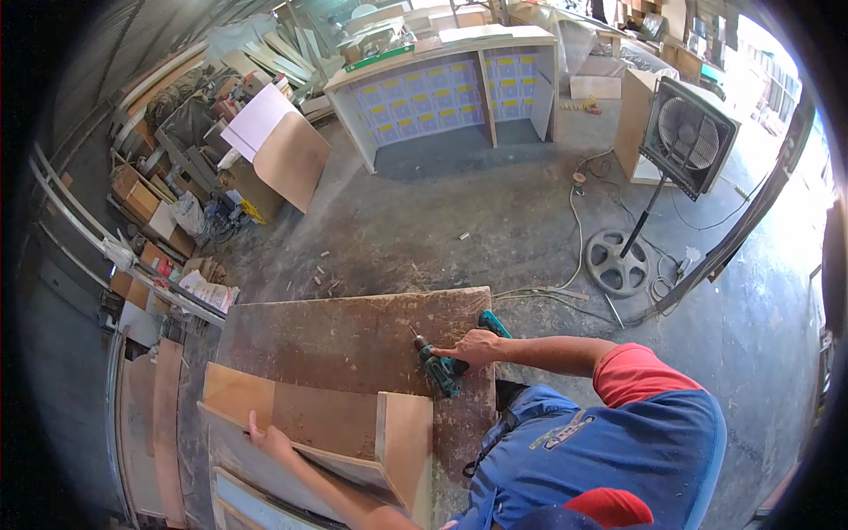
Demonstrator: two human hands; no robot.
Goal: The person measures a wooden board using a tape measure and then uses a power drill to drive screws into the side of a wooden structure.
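Note:
My right hand (478, 350) is wrapped round the handle of a teal and black cordless drill (439, 372), low over the right part of the worktable (353, 331). A thin bit (412, 330) sticks out of its chuck toward the far side, touching nothing that I can make out. My left hand (272, 441) grips the upper edge of the long side panel of an open, drawer-like wooden box (405, 446). This box lies at the near part of the worn brown tabletop, its end boards standing up. Some fingers are hidden behind the panel.
Beyond the table stands a large open cabinet (488, 99). A pedestal fan (687, 132) is at the right, with cords (574, 208) on the floor. Curved panels (292, 162) and stacked scrap lie at the left. A metal rail (181, 287) and boards (166, 424) flank the table.

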